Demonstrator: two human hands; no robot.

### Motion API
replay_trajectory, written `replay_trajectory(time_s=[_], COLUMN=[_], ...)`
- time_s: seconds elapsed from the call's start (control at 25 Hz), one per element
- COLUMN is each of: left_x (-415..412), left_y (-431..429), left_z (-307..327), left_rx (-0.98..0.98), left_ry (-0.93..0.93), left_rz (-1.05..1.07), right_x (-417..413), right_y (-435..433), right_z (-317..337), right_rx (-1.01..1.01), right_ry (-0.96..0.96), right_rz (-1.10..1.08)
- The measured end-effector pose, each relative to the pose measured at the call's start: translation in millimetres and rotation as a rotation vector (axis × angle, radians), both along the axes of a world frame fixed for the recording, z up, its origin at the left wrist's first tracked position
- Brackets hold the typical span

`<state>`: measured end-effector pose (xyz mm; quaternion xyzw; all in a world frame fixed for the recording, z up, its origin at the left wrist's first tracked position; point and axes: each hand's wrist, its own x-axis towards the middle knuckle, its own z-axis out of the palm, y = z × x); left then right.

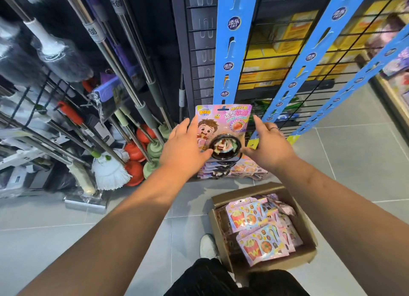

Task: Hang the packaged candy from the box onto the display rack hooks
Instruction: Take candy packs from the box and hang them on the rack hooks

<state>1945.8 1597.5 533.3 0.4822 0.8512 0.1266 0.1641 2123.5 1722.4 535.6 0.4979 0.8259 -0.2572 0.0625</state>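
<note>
A pink candy pack (223, 123) with a cartoon face and a black bowl blister hangs at the lower end of a blue hanging strip (232, 50). My left hand (183, 145) grips its left edge, thumb under the bowl. My right hand (267, 143) touches its right edge with fingers spread. Several more packs (221, 169) hang stacked below it. An open cardboard box (307, 227) on the floor holds several pink candy packs (259, 229).
Two more blue strips (309, 58) hang on a black wire grid with yellow boxes (287, 41) behind. Mops, plungers (135, 151) and broom poles fill the rack on the left. My white shoe (208, 247) stands beside the box on grey floor tiles.
</note>
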Motion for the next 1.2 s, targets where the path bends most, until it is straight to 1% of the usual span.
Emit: replay_trajectory(time_s=[0.08, 0.2, 0.32, 0.4, 0.52, 0.64, 0.76, 0.84, 1.0, 1.2], left_x=[3.6, 27.1, 65.8, 96.4, 151.9, 204.7, 247.0, 272.1, 307.0, 319.9], left_y=[-7.1, -17.3, -27.1, -33.1, -39.5, -44.3, -53.4, -60.3, -77.8, -96.5], left_z=[16.1, 34.6, 34.5, 24.1, -2.0, -41.3, -79.8, -101.9, -145.5, -211.5], left_rx=[-0.047, -0.053, -0.030, -0.038, -0.100, -0.156, -0.232, -0.308, -0.415, -0.596], left_ry=[0.089, 0.178, 0.199, 0.187, 0.142, 0.072, -0.018, -0.051, -0.094, -0.139], left_rz=[-0.072, -0.129, -0.132, -0.116, -0.096, -0.052, 0.040, 0.095, 0.134, 0.116], right_x=[11.9, 36.4, 70.1, 97.7, 148.9, 194.3, 226.0, 244.7, 273.3, 297.2], right_y=[-7.4, -20.0, -28.0, -29.9, -31.4, -30.4, -32.8, -38.9, -56.8, -83.9], right_z=[14.5, 29.3, 27.0, 16.7, -8.0, -41.2, -76.2, -102.9, -156.8, -227.3], right_rx=[0.087, 0.189, 0.262, 0.256, 0.226, 0.210, 0.171, 0.132, 0.016, -0.104], right_ry=[-0.127, -0.224, -0.235, -0.218, -0.249, -0.262, -0.211, -0.237, -0.278, -0.370], right_rz=[0.094, 0.202, 0.265, 0.273, 0.322, 0.369, 0.366, 0.392, 0.383, 0.342])
